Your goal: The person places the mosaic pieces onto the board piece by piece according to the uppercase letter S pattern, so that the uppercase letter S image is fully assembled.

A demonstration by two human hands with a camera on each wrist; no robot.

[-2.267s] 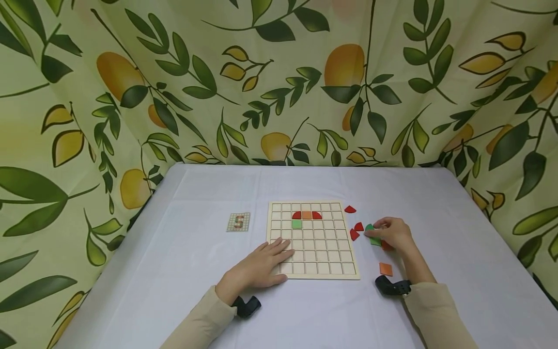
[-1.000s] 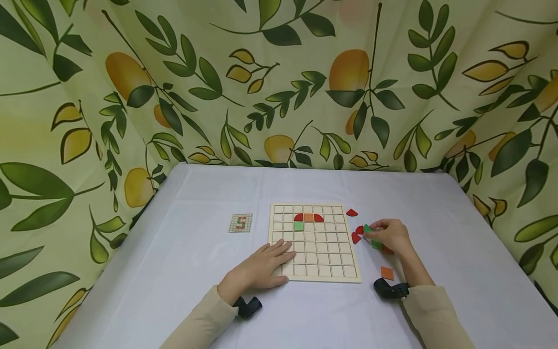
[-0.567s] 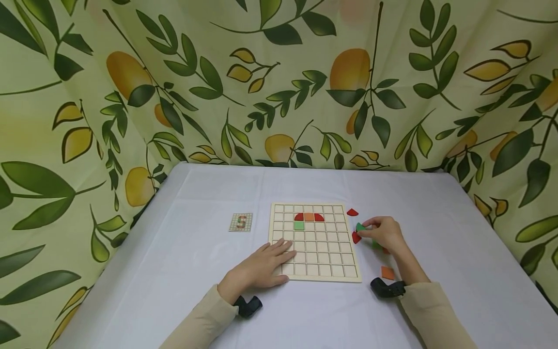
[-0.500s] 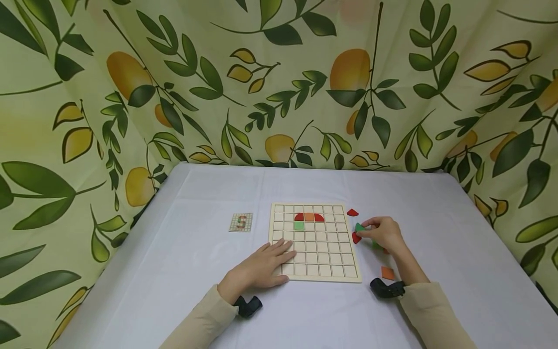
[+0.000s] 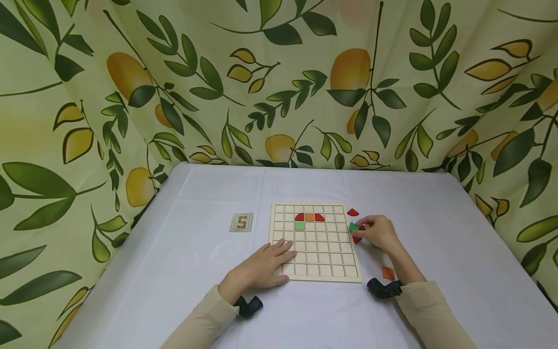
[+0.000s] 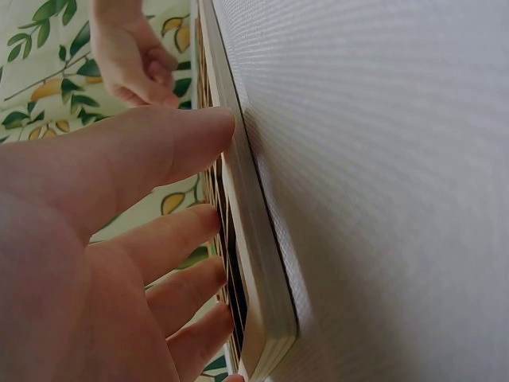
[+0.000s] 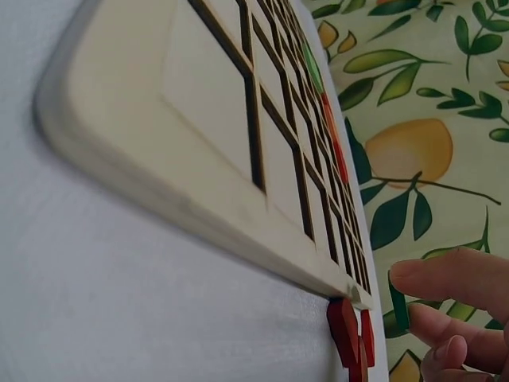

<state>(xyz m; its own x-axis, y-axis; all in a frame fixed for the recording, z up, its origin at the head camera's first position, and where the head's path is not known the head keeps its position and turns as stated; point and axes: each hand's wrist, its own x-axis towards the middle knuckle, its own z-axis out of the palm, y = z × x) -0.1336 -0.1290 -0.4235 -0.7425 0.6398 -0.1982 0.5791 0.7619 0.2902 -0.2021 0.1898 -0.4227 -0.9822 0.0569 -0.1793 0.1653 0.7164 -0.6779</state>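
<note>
My left hand (image 5: 261, 265) rests flat with spread fingers on the lower left corner of a pale wooden grid board (image 5: 322, 266); in the left wrist view, the thumb (image 6: 199, 135) lies at the board's edge. At the board's right side, thumb and finger of my right hand (image 5: 380, 232) pinch a thin green quarter-round tile (image 5: 353, 227), also visible edge-on as a green tile (image 7: 399, 304). On the grid, an orange square tile (image 5: 309, 217) sits between two red rounded tiles (image 5: 319, 217), with a green square tile (image 5: 300, 225) below the left one.
Left of the board lies a small pattern card (image 5: 241, 222) with an S figure. Beside the board's right edge are loose red tiles (image 5: 352, 212), partly hidden by my right hand. An orange square tile (image 5: 388, 273) lies closer to me on the white tablecloth (image 5: 196, 232).
My right hand has picked up the green quarter-round tile from the loose pieces and carried it left to the board's right edge. My left hand has stayed in place.
</note>
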